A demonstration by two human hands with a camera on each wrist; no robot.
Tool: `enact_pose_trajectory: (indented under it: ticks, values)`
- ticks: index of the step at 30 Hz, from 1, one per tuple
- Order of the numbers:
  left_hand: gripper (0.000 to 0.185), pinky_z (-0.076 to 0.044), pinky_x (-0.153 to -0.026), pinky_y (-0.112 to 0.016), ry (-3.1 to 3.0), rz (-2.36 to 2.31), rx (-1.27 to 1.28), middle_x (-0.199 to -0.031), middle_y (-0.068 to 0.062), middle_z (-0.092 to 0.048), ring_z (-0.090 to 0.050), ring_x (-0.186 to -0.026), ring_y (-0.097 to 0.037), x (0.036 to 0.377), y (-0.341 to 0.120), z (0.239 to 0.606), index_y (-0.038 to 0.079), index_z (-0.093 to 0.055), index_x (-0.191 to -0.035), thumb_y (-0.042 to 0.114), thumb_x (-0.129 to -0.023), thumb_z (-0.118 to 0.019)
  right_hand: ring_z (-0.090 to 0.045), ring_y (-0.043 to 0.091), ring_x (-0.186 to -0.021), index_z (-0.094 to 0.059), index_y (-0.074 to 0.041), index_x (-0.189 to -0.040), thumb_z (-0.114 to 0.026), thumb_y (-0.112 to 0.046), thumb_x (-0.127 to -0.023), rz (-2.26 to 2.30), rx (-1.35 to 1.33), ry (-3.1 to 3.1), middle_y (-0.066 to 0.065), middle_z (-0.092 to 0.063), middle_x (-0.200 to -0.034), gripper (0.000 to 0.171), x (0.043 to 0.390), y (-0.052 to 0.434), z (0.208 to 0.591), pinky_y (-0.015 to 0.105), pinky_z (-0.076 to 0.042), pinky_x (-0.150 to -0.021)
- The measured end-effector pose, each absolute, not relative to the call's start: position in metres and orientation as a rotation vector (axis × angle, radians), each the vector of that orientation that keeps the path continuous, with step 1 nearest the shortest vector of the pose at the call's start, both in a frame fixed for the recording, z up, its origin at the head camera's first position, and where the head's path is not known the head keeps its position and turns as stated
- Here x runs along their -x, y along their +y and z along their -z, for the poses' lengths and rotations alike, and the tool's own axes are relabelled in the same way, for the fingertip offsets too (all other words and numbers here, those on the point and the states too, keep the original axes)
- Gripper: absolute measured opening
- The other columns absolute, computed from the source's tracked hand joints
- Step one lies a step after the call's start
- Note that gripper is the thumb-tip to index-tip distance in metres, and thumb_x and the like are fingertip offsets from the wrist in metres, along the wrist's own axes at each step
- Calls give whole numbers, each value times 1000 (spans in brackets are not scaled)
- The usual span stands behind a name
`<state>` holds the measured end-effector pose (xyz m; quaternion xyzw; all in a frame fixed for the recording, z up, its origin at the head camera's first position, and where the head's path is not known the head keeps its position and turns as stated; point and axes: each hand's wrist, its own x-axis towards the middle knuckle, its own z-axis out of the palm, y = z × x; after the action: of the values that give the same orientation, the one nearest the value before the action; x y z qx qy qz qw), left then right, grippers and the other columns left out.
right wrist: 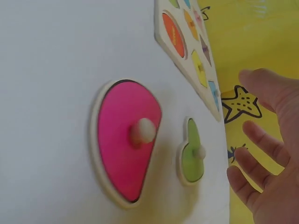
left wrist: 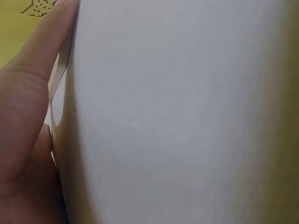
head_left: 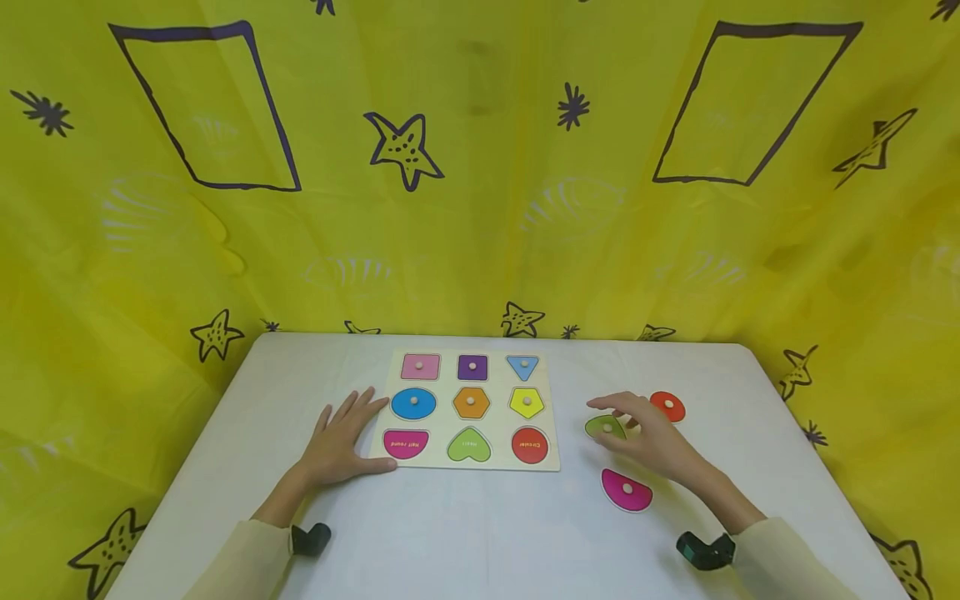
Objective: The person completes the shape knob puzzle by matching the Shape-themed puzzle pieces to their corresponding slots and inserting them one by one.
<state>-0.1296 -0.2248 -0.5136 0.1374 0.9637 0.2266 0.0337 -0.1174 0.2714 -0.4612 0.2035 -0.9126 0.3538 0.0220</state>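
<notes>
On the white worktop (head_left: 480, 533) lies one puzzle board (head_left: 553, 417) with nine coloured recesses, six still filled by knobbed shapes. Three loose pieces sit to its right: a pink half-round (head_left: 627, 490), a green heart (head_left: 604, 427) and a red circle (head_left: 667, 407). Left hand (head_left: 341, 442) rests flat, fingers spread, against the board's edge. Right hand (head_left: 651, 433) hovers over the heart, fingers loosely open, gripping nothing.

Bright even light, soft shadows, head view bowed at edges w/ wide-angle distortion, wrist views blurry up close
</notes>
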Motion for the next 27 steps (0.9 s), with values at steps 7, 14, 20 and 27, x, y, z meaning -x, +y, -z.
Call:
enact_pose_trajectory:
  ticks: [7,14,20,27]
  values:
    - [107,-1,-119,-72,2966,-683,-411,-167,-17,-28,-14,-154,-45,127,-225,513,16,-42,-158,66,-72,-82,-61,24,-100,-70,-13,-127,-87,-18,-83,-1124,-578,-2788,0,-70,-117,47,94,286,479,33,-56,-80]
    - [107,0,-119,-71,2973,-687,-422,-167,-17,-28,-14,-154,-44,128,-226,511,17,-42,-158,65,-72,-82,-58,14,-99,-72,-20,-125,-89,-25,-82,-1069,-481,-2810,-8,-69,-115,47,71,299,497,28,-52,-82]
    - [107,0,-119,-71,2968,-690,-424,-167,-17,-28,-14,-154,-45,128,-225,510,16,-42,-158,65,-72,-82,-53,8,-109,-73,-28,-122,-89,-36,-82,-1050,-406,-2837,-14,-68,-119,44,60,305,505,21,-49,-91]
    - [107,0,-119,-71,2973,-693,-424,-167,-17,-29,-15,-154,-44,129,-226,510,16,-42,-157,65,-71,-82,-48,3,-110,-75,-29,-110,-91,-24,-79,-1080,-513,-2714,-8,-69,-118,36,56,306,516,13,-38,-91]
